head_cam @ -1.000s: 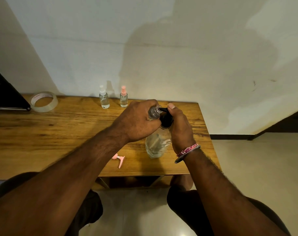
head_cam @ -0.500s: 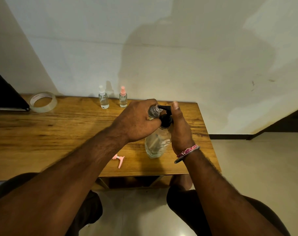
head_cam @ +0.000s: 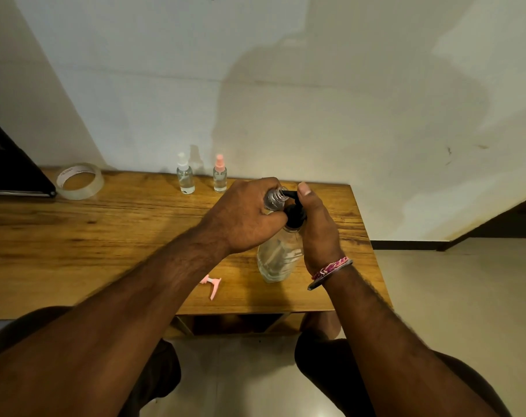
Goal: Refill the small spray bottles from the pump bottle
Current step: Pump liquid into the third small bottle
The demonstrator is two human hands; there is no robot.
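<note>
the left hand (head_cam: 243, 218) is curled round a small clear uncapped spray bottle (head_cam: 274, 199), holding it tilted with its open neck right at the black spout of the large clear plastic pump bottle (head_cam: 278, 255). the right hand (head_cam: 317, 227) wraps the black pump head (head_cam: 294, 215) from the right side, with the thumb raised above the spout; whether it is pressing down at this instant i cannot tell. the pump bottle stands upright near the front right part of the wooden table (head_cam: 75, 236) and looks only partly full.

by the look of it, the filling of this one bottle is under way, not finished. how much liquid is in the held bottle is hidden by the fingers. its likely top, a small pink spray nozzle with a dip tube (head_cam: 212, 283), lies on the table just left of the pump bottle, so capping is yet to come.

at the back by the wall stand two more small clear spray bottles, well apart from the hands: one with a white cap (head_cam: 185, 179) and one with a pink cap (head_cam: 219, 178). both are capped and seem to hold some clear liquid, but i cannot judge whether they are done or waiting.

a roll of clear tape (head_cam: 78, 181) lies at the back left.
</note>
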